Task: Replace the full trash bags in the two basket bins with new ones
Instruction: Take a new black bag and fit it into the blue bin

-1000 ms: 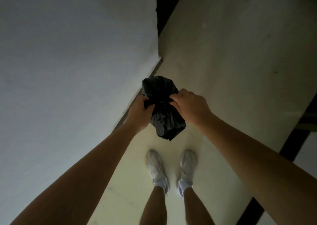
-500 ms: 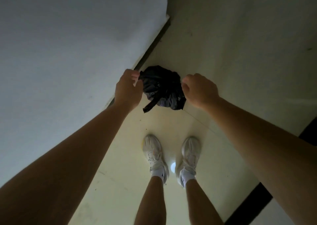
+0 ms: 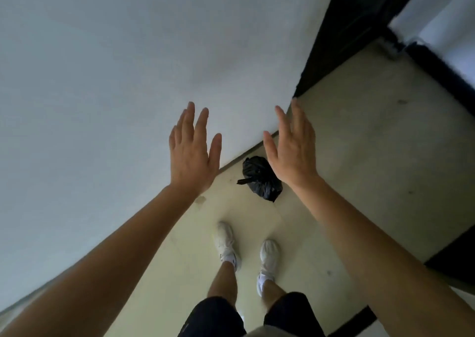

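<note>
A tied black trash bag (image 3: 259, 179) lies on the pale floor close to the foot of the white wall, its knot tail pointing left. My left hand (image 3: 191, 154) is raised above and left of it, flat, fingers spread, holding nothing. My right hand (image 3: 291, 147) is raised above the bag's right side, also flat and empty, and it hides the bag's upper right edge. No basket bin is in view.
A white wall (image 3: 115, 79) fills the left. A dark door frame (image 3: 341, 35) stands at the wall's far end, with a bright opening (image 3: 447, 20) beyond. My white shoes (image 3: 226, 244) stand on the floor (image 3: 372, 156) just behind the bag.
Both hands have let go of the black bag, which now lies on the floor by the wall. The hands have lifted and opened flat. The view has tilted up toward the door frame.
</note>
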The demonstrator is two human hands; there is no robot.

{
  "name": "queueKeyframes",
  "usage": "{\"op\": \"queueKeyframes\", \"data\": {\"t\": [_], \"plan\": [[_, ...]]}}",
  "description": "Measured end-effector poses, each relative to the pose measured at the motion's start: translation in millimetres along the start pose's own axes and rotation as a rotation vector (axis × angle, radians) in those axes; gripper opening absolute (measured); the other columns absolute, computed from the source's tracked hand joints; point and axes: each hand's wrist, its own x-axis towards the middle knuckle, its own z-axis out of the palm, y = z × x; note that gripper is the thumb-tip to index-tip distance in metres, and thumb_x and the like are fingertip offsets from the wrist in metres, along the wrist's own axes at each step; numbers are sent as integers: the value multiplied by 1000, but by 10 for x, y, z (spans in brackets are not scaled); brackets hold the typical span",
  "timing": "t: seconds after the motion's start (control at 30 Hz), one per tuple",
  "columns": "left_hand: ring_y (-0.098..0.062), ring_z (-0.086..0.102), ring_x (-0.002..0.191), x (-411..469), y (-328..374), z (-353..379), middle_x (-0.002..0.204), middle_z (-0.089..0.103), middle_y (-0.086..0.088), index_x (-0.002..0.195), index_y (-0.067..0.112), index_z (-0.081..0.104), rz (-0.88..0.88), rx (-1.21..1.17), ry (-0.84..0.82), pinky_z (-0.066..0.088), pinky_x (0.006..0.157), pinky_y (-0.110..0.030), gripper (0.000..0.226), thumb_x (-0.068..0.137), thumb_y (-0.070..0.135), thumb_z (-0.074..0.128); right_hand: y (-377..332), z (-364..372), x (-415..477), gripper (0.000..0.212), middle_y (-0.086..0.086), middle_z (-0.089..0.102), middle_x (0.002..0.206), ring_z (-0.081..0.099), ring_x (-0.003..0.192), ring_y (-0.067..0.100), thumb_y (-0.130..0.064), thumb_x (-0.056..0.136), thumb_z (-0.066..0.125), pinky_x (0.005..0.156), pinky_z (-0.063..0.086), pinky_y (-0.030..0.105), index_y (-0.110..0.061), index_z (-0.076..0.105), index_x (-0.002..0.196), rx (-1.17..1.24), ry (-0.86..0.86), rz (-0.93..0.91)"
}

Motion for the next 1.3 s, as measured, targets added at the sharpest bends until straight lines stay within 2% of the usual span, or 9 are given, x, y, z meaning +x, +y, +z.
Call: {"op": "queueKeyframes", "data": {"t": [0.13,0.3,0.5,0.7,0.87,1.13,1.3], "plan": [[-32,18,149,-843,-234,-1293,162,17,-13,153,15,25,-114,172,140,21,117,-56,58,103,43,32,-1067,-574,-141,62,24,14,162,21,148,40,-43,102,44,116,27,53,-8,32,151,123,-58,-226],[-33,22,148,-2027,-734,-2951,161,21,-15,152,14,27,-304,372,407,21,116,-57,57,103,42,35,-2801,-1204,-307,65,24,9,163,17,149,40,-43,101,43,118,24,52,-7,28,153,223,-50,-708],[-31,15,150,-3978,-1300,-4351,163,16,-13,153,16,25,-628,510,694,14,119,-54,58,103,44,33,-5002,-1683,-1337,64,23,12,163,17,149,39,-44,101,43,118,22,51,-9,30,152,377,19,-1091],[-29,17,149,-6521,-1861,-4880,161,21,-10,152,19,28,-984,543,838,16,119,-54,57,102,47,33,-6923,-1493,-3379,60,19,14,163,17,150,34,-41,100,45,120,21,50,-12,31,151,526,-67,-1327],[-26,19,148,-8531,-2232,-5061,159,26,-8,150,19,31,-1301,547,853,20,118,-54,57,101,50,30,-8117,-1233,-5395,59,18,17,162,20,149,34,-39,99,48,119,24,51,-13,34,150,572,-257,-1522],[-28,23,147,-10473,-2841,-5150,157,31,-8,147,21,35,-1591,592,836,24,117,-55,57,99,51,28,-9513,-798,-7555,60,15,24,160,27,146,31,-42,97,51,118,26,45,-15,36,149,576,-398,-1830],[-30,30,145,-11657,-3528,-5389,156,34,-10,145,18,40,-1734,642,793,26,116,-55,57,99,50,28,-10581,-366,-8892,56,17,29,157,31,143,33,-40,96,52,116,31,50,-13,41,145,618,-484,-1969]]}}
